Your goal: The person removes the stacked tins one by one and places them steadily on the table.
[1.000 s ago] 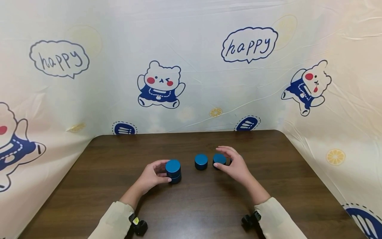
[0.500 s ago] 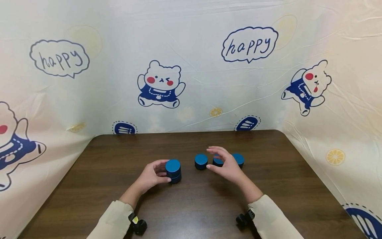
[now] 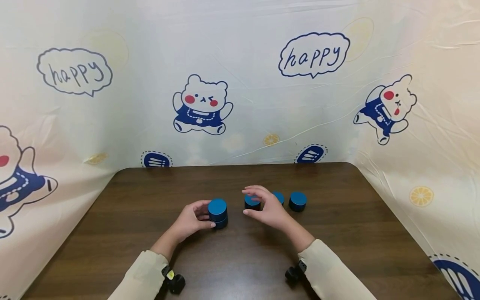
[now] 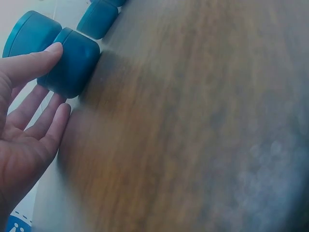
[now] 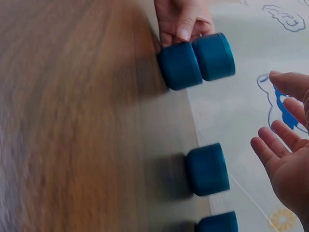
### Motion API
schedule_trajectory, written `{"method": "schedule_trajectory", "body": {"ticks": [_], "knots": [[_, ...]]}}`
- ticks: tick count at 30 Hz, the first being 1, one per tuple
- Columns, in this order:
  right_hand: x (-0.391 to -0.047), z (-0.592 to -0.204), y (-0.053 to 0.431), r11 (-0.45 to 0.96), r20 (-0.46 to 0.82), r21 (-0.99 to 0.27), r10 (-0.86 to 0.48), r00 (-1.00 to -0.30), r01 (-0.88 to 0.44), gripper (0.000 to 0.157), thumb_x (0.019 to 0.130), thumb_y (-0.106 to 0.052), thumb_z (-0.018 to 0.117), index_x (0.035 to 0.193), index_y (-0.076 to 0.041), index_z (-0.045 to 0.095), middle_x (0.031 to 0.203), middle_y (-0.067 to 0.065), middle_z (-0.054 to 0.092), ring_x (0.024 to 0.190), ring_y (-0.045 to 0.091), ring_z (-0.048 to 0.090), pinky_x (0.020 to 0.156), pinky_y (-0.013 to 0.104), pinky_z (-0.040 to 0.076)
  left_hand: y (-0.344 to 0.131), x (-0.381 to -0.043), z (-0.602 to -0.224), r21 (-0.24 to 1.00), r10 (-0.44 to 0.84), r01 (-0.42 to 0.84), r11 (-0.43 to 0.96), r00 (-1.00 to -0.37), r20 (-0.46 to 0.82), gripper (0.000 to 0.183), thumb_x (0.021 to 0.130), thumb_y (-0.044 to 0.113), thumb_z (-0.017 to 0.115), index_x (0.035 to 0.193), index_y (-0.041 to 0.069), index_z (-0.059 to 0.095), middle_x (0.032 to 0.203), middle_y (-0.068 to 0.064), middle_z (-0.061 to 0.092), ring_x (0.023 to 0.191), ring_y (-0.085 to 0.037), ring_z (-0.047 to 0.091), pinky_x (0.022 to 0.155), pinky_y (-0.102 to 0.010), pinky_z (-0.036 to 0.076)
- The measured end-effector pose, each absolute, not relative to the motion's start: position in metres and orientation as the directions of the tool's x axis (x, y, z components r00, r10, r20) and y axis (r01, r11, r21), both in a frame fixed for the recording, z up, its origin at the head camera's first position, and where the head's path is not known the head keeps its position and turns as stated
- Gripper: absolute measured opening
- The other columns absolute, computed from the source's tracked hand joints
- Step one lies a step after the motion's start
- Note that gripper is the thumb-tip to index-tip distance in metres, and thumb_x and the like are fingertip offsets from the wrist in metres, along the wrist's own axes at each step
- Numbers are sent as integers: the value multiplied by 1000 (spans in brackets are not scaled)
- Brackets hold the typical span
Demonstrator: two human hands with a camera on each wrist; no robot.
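Observation:
Two round blue canisters stand stacked, the upper canister [image 3: 217,207] on the lower canister [image 3: 222,223]. My left hand [image 3: 191,221] holds the lower one from the left, its thumb [image 4: 54,49] on the near side and the fingers behind. To the right, my right hand [image 3: 271,211] hovers with nothing in it, thumb and fingers spread apart. It partly covers the left canister [image 3: 252,206] and the middle canister [image 3: 279,196] of a row of three. Fully visible at the row's right end is another canister [image 3: 298,202]. The right wrist view shows the right hand [image 5: 289,169] raised above the row.
Everything stands on a dark brown wooden table [image 3: 240,258]. Behind it and along its sides hangs a pale cloth [image 3: 247,100] printed with bears. A small black camera sits on each wrist, below the cream sleeves.
My right hand has moved left from the right part of the row to its left canister, uncovering the rightmost one. The left hand and the stack have stayed in place.

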State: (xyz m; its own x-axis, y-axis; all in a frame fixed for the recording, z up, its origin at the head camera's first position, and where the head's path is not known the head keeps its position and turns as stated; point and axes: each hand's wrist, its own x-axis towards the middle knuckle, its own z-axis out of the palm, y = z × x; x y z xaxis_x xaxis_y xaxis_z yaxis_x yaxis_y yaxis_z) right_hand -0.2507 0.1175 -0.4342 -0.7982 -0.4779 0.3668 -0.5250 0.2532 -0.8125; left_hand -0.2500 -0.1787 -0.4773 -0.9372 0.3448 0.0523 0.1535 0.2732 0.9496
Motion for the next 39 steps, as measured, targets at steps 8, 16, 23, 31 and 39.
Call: {"method": "schedule_trajectory", "body": {"ticks": [8,16,23,31,39], "knots": [[-251,-441,97,259,342,-821,-489,-802,-509,49,83,-8,78,129,-13,60,135,5,53,120,27,55,100,44,47,-178,-249,-477,948,333,137,287,-942,36,63,75,8,85,130,3,56,127,-18,61,114,-33,60,95,-43,50],[-252,-444,82,215,335,-851,-481,-810,-479,49,83,-9,78,128,-11,59,133,5,54,121,34,54,100,42,47,-180,-250,-478,945,345,140,296,-938,31,60,76,9,84,129,0,57,126,-18,61,112,-33,61,95,-41,50],[-248,-440,69,214,283,-877,-494,-822,-430,48,84,-4,76,129,-5,58,133,11,53,121,38,53,102,49,44,-181,-251,-479,937,364,157,311,-931,35,57,77,11,84,125,-3,58,120,-17,64,107,-30,63,93,-37,52],[-251,-444,56,251,267,-861,-518,-813,-443,53,83,-4,77,132,-1,55,136,13,53,120,34,55,101,52,44,-180,-250,-477,938,360,147,313,-933,26,56,77,14,84,124,-1,59,119,-14,65,105,-28,64,91,-33,53],[-255,-454,49,319,258,-834,-495,-829,-450,48,82,-18,81,126,-14,61,125,0,60,110,16,60,95,32,50,-179,-250,-476,937,363,157,313,-931,35,56,77,13,84,124,-1,59,119,-15,64,104,-28,64,90,-32,53]]}}
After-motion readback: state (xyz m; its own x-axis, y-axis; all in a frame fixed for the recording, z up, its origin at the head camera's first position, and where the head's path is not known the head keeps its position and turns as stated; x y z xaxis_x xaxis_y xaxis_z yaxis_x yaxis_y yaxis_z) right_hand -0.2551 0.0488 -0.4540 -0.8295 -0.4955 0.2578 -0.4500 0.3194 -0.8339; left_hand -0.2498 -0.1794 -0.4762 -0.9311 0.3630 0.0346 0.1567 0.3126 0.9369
